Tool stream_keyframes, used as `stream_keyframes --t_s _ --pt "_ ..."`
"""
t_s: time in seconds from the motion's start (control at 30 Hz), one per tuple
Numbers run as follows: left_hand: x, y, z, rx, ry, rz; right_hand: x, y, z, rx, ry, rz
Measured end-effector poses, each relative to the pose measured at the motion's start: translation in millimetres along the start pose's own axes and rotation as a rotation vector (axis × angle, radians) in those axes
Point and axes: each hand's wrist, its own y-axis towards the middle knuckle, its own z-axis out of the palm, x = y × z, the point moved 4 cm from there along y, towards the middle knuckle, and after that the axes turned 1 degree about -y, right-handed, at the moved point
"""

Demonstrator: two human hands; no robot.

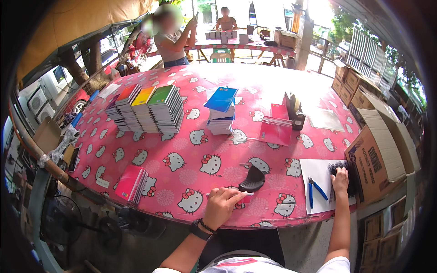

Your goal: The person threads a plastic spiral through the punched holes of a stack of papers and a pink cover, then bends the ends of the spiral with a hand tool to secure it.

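Near the front edge of the table, my left hand (222,205) is closed on a pink notebook (246,198), which the fingers mostly cover. Just beyond it sits a curved black object (252,179) whose kind I cannot make out. Off to the right, my right hand (339,180) has its fingers curled into a bunch of black spiral binding wires (337,167). Those wires rest partly on a white sheet (314,165), beside blue-handled pliers (317,189).
Stacked notebooks (157,109) stand at the back left, with a blue-covered stack (221,111) in the middle. Pink notebooks lie at front left (131,183) and beside a black tape dispenser (297,117). An open cardboard box (375,159) borders the right side. Two people are beyond the table.
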Motion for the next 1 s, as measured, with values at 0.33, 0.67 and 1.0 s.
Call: stream_keyframes --t_s 0.33,0.67,1.0 --pt "2 -1 5 -0.003 -0.028 -0.028 -12 12 -14 -0.004 0.262 0.004" --pt "-2 4 4 0.066 -0.081 -0.071 -22 22 -44 -0.208 0.411 -0.107" --pt "0 4 3 0.059 -0.088 -0.094 219 -106 -111 0.441 1.292 -0.485"
